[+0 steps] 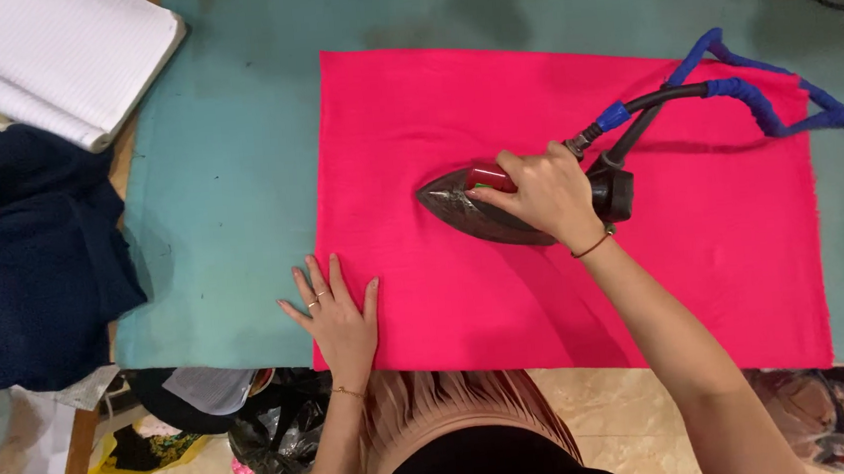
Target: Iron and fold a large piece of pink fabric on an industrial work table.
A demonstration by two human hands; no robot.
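Right hand (544, 195): wrapped tight round the iron (500, 206), mid-cloth.
Left hand (336, 314): flat, fingers spread, pinning the pink cloth (586, 284) at its near-left corner.
Cloth: spread on the teal desk (221, 233).
Bag: black bag (282, 434) on floor, contents unclear.

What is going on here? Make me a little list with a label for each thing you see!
right hand: grips the handle of a dark iron
iron: flat on the pink cloth, tip pointing left
left hand: flat, fingers spread, on the cloth's near left corner
cord: blue-wrapped hose runs from the iron's back to the right
surface: teal padded table
left side: navy fabric, white folded fabric
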